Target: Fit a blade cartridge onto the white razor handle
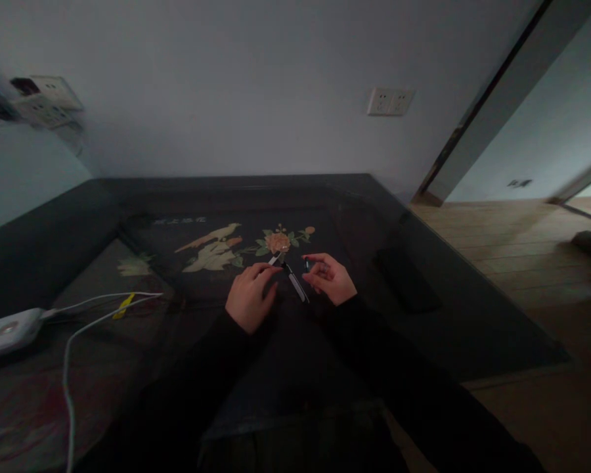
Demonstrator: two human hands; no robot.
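My left hand (250, 297) rests on the dark tabletop with its fingers stretched out and the thumb apart. Its fingertips are at the upper end of a slim black-and-silver object (296, 286), which lies slanted between my hands. A short pale strip (274, 259) shows just beyond those fingertips; whether it joins the slim object I cannot tell. To the right, my right hand (331, 281) pinches a small dark cylinder (306, 265) upright between thumb and fingers. It is held apart from the slim object. The dim light hides finer detail.
The glossy dark table (295, 368) bears a printed bird and a flower (277, 242). A white power strip (10, 334) with a white cable (67, 374) and yellow tag (124, 306) lies left. A dark flat rectangle (408, 279) is at right. Behind stands a wall with sockets (391, 102).
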